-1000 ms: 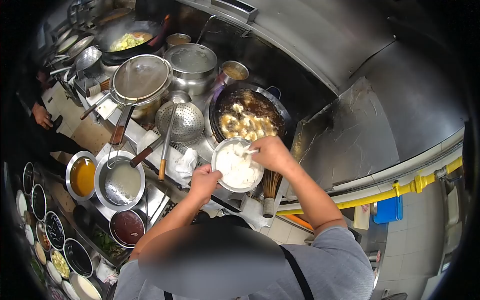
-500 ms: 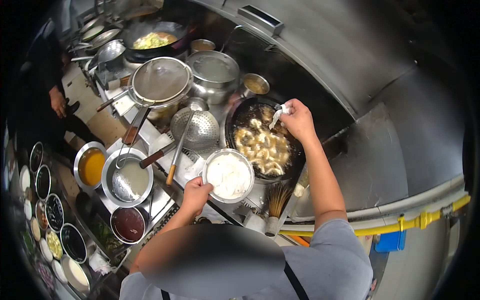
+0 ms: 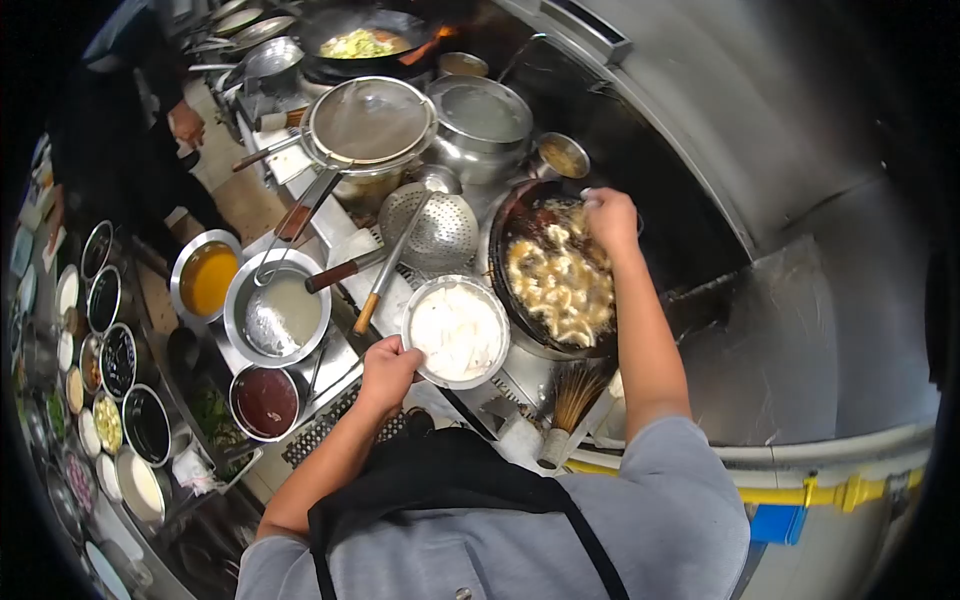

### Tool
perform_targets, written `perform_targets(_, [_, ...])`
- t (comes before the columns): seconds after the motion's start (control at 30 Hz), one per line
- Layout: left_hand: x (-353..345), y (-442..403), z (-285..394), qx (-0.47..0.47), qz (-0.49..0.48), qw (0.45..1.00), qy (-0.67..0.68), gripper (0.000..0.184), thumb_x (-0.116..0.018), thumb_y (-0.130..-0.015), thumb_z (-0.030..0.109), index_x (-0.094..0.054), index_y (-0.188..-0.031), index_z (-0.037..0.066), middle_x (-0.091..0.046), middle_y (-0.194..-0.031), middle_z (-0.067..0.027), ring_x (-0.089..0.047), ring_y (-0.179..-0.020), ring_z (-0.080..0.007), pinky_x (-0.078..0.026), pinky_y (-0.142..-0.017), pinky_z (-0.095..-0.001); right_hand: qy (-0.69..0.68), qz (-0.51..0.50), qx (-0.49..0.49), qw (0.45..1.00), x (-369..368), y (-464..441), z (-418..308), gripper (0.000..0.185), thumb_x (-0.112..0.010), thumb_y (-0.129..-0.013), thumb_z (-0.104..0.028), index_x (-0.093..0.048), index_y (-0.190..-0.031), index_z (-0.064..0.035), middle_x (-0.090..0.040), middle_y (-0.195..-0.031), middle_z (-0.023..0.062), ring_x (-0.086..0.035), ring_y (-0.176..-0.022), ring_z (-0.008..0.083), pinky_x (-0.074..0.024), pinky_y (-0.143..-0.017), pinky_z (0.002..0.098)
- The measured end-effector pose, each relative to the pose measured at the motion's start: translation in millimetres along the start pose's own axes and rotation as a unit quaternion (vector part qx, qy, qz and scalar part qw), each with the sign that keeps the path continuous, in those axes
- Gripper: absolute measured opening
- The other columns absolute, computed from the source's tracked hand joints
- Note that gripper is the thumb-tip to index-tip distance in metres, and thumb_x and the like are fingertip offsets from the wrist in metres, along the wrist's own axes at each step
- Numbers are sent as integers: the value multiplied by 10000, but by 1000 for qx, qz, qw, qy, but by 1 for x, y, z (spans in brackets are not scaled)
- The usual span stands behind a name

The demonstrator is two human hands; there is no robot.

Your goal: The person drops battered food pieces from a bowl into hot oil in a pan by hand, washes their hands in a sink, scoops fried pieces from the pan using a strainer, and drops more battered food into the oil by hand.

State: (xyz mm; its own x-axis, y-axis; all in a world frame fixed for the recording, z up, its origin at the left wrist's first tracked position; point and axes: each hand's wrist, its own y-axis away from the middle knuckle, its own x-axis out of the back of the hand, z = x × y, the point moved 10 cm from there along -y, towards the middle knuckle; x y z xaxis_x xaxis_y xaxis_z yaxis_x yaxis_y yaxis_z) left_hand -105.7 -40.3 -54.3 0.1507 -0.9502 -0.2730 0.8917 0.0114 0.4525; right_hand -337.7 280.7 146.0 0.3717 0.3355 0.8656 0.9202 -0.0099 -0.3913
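Note:
My left hand (image 3: 389,374) grips the near-left rim of a round metal bowl (image 3: 408,352), thumb on top. White, floury or batter-coated pieces (image 3: 460,330) fill the bowl. Over the far side of a dark wok (image 3: 500,285) is my right hand (image 3: 611,220), its fingers pinched together. Whether anything is between those fingertips is too small and blurred to make out. In the wok's hot oil float several pale golden frying pieces (image 3: 560,280). A perforated skimmer (image 3: 445,225) lies left of the wok, beyond the bowl.
A bamboo brush (image 3: 575,400) lies at the wok's near side. To the left stand a pot of cloudy liquid (image 3: 232,318), orange liquid (image 3: 208,280) and dark red sauce (image 3: 266,402). A mesh strainer (image 3: 370,120) rests farther back. Flame licks beside another wok (image 3: 400,28). A co-worker's hand (image 3: 186,124) shows at left.
My right hand has moved a little over the wok, and the white coated piece that hung from its fingers no longer shows. My left hand keeps hold of the bowl. The view has shifted.

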Motion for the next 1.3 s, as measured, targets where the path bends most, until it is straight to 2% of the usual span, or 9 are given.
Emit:
perform_targets(0.13, [-43, -5, 7, 11, -55, 998, 31, 70, -596, -774, 2, -584, -712, 32, -589, -661, -30, -548, -567, -84, -460, -489, -234, 16, -374, -53, 926, -11, 136, -97, 359, -659, -787, -202, -662, -1118, -62, -687, -1024, 135, -647, -969, 282, -501, -867, 373])
perform_targets(0.23, [-76, -1, 8, 24, -120, 992, 21, 33, -601, -773, 10, -601, -746, 28, -609, -707, -33, -547, -555, -100, -461, -481, -245, 52, -340, 135, 929, -26, 198, -139, 388, -687, -730, -202, -668, -1089, -58, -677, -1025, 160, -641, -973, 307, -499, -887, 379])
perform_targets(0.43, [-109, 7, -13, 81, -192, 978, 25, 83, -585, -788, 24, -629, -858, 17, -652, -820, -57, -639, -690, -133, -548, -603, -274, -25, -295, -37, 955, 34, 197, -87, 230, -671, -701, -161, -719, -891, -40, -682, -821, 176, -670, -770, 304, -535, -759, 379])
perform_targets(0.6, [-119, 2, -22, 69, -206, 976, 8, 120, -576, -800, 22, -640, -898, -4, -658, -837, -65, -645, -710, -131, -554, -609, -272, -97, -226, -115, 962, 87, 187, -63, 267, -692, -689, -120, -720, -939, -29, -691, -847, 182, -677, -765, 297, -537, -744, 339])
perform_targets(0.77, [-129, 8, -6, 66, -201, 977, 17, 108, -569, -811, 20, -639, -892, 5, -657, -838, -63, -627, -678, -116, -544, -592, -253, 18, -280, 57, 958, 48, 219, -74, 406, -701, -713, -248, -695, -1073, -62, -685, -956, 183, -657, -887, 328, -507, -849, 370])
perform_targets(0.87, [-138, -4, -11, 67, -206, 976, 35, 92, -575, -809, 30, -635, -877, 15, -656, -835, -61, -625, -678, -114, -540, -586, -252, 24, -313, 31, 949, 40, 218, -68, 351, -707, -709, -217, -712, -1022, -60, -685, -924, 182, -665, -863, 309, -518, -807, 361])
perform_targets(0.97, [-137, -9, -14, 77, -200, 976, 28, 74, -583, -805, 42, -630, -859, 25, -650, -822, -53, -621, -679, -109, -536, -580, -253, -79, -249, -57, 964, 81, 194, -55, 237, -707, -703, -139, -723, -912, -30, -675, -797, 181, -669, -728, 276, -524, -702, 346])
perform_targets(1.07, [-142, -15, -8, 65, -196, 978, 24, 62, -589, -801, 50, -625, -847, 28, -644, -806, -45, -613, -671, -105, -530, -571, -253, -90, -202, -62, 973, 104, 179, -41, 198, -677, -782, -58, -724, -970, -19, -667, -676, 56, -581, -536, 83, -472, -518, 245])
perform_targets(1.3, [-150, -33, -17, 49, -189, 981, -8, 98, -577, -802, 28, -623, -888, 23, -654, -828, -45, -615, -672, -102, -528, -564, -247, -198, -90, -166, 962, 151, 147, -11, 179, -672, -803, -59, -727, -969, -22, -660, -685, 14, -543, -556, 50, -445, -508, 224])
